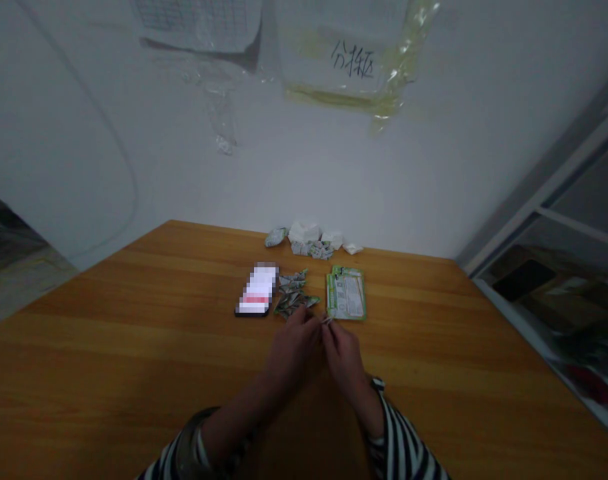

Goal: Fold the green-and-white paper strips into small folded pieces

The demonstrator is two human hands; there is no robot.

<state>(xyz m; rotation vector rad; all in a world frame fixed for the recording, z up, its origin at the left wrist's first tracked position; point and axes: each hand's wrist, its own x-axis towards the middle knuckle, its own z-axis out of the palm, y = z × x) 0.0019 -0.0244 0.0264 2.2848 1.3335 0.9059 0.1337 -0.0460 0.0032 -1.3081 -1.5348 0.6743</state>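
Head view: right of the phone (258, 291), a pale strip (327, 321) is pinched, seemingly worked, by left hand (295, 339) and right hand (344, 350); steadiness needed.

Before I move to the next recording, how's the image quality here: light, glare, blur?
Head view: dim light, tabletop darkest near the bottom edge; glare on wall tape; phone screen pixelated; small pale item between left hand and right hand too indistinct to identify.
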